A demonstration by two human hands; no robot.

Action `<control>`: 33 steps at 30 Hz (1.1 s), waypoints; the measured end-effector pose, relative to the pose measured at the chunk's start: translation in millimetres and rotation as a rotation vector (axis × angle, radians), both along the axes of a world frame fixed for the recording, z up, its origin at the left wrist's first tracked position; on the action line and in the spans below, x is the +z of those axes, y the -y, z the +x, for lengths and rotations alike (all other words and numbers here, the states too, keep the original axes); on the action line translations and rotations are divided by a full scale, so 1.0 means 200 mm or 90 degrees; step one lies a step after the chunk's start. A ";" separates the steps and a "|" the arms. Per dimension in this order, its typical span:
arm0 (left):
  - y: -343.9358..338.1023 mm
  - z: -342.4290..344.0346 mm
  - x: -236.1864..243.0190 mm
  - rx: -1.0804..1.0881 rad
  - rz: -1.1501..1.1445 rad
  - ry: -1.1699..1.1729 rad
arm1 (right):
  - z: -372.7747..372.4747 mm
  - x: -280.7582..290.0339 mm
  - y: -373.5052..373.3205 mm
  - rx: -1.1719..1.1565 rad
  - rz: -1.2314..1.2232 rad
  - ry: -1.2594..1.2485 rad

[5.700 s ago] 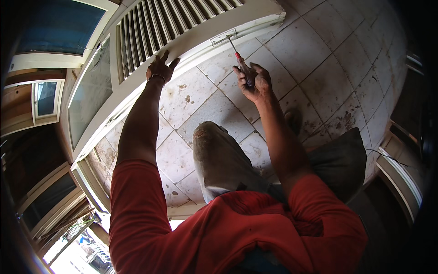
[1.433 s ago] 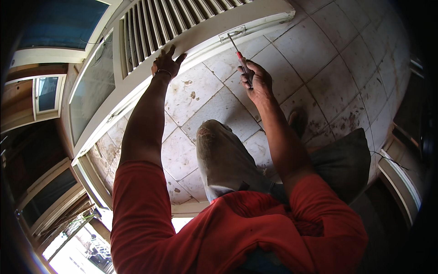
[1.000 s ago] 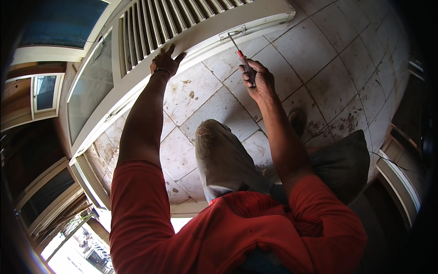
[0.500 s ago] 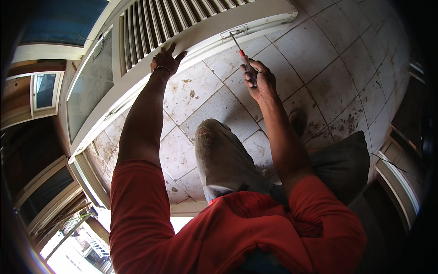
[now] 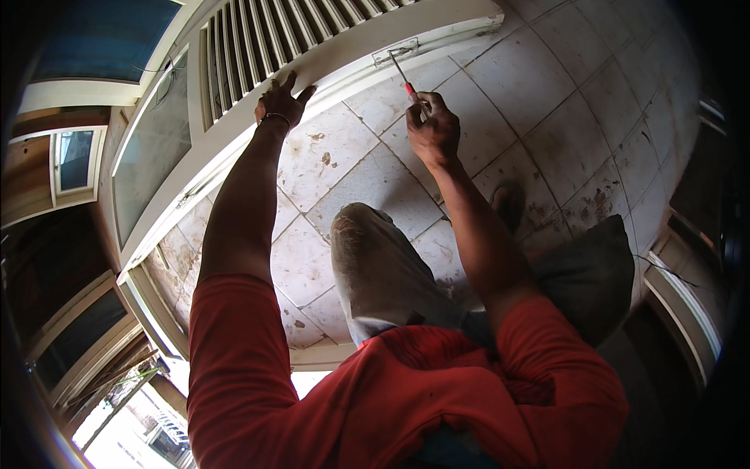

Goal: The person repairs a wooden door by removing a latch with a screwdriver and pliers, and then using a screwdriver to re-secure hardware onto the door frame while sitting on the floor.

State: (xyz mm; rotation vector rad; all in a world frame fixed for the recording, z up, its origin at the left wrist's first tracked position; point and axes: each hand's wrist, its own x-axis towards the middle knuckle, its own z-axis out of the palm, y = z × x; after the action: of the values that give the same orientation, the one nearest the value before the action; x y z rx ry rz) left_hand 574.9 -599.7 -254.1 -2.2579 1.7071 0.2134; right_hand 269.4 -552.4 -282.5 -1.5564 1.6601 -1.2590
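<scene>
My right hand point(image 5: 434, 129) is closed around a screwdriver point(image 5: 408, 84) with a red collar where the shank begins. Its tip meets a metal hinge plate or similar fitting point(image 5: 402, 51) set into the edge of a white louvred door point(image 5: 328, 74). Whether the tip sits in a screw is too small to tell. Against the face of the same door, below the slats, my left hand point(image 5: 283, 102) rests with fingers spread and holds nothing. A thin band circles that wrist.
Dirty white floor tiles point(image 5: 344, 168) lie under the door and my bent knee point(image 5: 363, 234). A glazed panel point(image 5: 156, 156) fills the door's left part. Window frames point(image 5: 76, 159) stand at the left, and another pale frame point(image 5: 687, 305) is at the right.
My right hand has turned about the screwdriver's handle, from fingers wrapped sideways to knuckles up. The left hand keeps its place on the door.
</scene>
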 end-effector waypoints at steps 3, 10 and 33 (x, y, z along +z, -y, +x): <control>-0.05 0.10 -0.04 -0.034 -0.050 0.042 | 0.05 0.14 -0.02 -0.020 0.191 0.328; 0.00 0.06 -0.06 -0.025 -0.036 0.027 | -0.12 0.03 0.01 0.196 0.586 1.042; -0.04 0.11 -0.06 -0.020 -0.036 0.029 | 0.00 0.24 -0.02 -0.251 0.539 1.161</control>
State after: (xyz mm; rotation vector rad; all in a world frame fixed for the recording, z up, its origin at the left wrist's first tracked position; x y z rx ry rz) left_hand 597.7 -591.1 -265.6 -2.2554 1.7453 0.1081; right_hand 270.0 -547.7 -235.1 0.5520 0.8266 -1.1164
